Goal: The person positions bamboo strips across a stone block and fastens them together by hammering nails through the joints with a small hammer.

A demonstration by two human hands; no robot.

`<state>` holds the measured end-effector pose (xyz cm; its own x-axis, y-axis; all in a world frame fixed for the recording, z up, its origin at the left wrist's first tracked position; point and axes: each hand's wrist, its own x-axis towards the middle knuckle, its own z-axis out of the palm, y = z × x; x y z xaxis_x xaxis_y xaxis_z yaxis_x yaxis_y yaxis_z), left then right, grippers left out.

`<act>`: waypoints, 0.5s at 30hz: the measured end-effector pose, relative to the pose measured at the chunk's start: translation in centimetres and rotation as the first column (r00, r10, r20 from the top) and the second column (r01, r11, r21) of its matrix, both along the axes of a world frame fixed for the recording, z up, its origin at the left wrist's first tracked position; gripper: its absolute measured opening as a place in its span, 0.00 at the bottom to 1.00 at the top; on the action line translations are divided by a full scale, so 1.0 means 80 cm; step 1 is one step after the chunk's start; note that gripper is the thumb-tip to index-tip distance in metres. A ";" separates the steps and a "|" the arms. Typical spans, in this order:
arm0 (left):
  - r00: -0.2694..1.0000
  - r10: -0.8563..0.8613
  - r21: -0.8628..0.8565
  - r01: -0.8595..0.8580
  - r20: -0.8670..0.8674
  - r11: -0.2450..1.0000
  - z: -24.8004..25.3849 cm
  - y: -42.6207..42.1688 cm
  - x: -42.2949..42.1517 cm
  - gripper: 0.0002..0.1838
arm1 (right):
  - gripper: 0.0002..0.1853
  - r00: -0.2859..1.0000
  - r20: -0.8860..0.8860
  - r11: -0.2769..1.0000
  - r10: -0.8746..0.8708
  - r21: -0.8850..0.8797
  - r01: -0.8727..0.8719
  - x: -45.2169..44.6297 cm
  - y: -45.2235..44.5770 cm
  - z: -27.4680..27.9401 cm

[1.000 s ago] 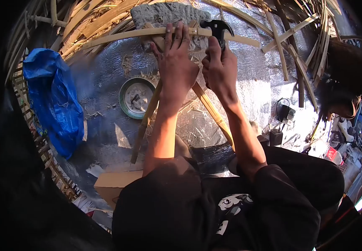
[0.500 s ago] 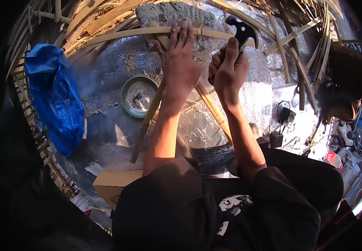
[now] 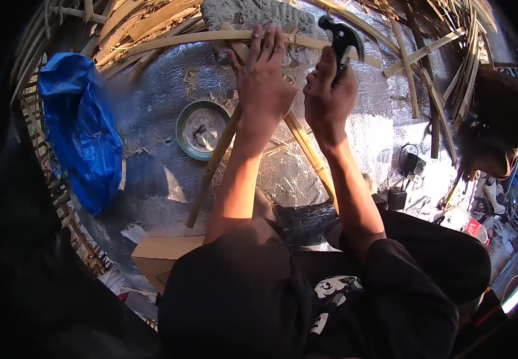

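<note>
My left hand (image 3: 265,84) lies with fingers spread across a long, pale bamboo strip (image 3: 202,37), its fingertips on the strip. Two bamboo sticks run down from under the strip, one to the left and one (image 3: 309,152) to the right. Beneath the crossing is a rough grey stone block (image 3: 229,15). My right hand (image 3: 330,99) is wrapped round the handle of a black claw hammer (image 3: 344,43), whose head is raised by the strip's right part. Whether the hammer touches the strip I cannot tell.
A green-rimmed bowl (image 3: 182,133) with small bits inside sits left of the sticks. A blue plastic sheet (image 3: 85,131) lies at the left, cardboard (image 3: 163,247) below it. Bamboo strips (image 3: 414,57) and a black adapter (image 3: 397,198) are on the right.
The hammer has risen off the strip and moved right along with my right hand. My left hand stays on the strip. The whole view has shifted slightly.
</note>
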<state>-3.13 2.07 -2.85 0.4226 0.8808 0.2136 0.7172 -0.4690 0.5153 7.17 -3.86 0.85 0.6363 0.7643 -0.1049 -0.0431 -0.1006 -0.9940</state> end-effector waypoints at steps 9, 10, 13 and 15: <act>0.997 -0.037 -0.111 0.044 0.066 0.993 0.014 0.003 -0.004 0.52 | 0.23 0.795 0.515 0.921 0.320 -0.367 -0.133 0.020 0.010 0.017; 0.988 -0.028 -0.142 0.049 0.150 0.989 0.016 0.006 -0.004 0.54 | 0.24 0.775 0.517 0.902 0.362 -0.403 -0.153 0.023 0.011 0.023; 0.990 -0.011 -0.177 0.037 0.143 0.984 0.020 0.011 -0.002 0.63 | 0.26 0.917 0.377 0.983 0.134 -0.168 -0.075 0.010 0.004 0.039; 0.986 -0.040 -0.125 0.061 0.161 0.990 0.019 0.006 -0.004 0.65 | 0.25 0.844 0.484 0.963 0.229 -0.238 -0.125 0.018 0.013 0.002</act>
<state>-3.42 2.53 -1.34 0.4372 0.8837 0.1668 0.5992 -0.4246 0.6788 8.59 -2.81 1.00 0.4967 0.8671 0.0378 0.4941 -0.2467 -0.8336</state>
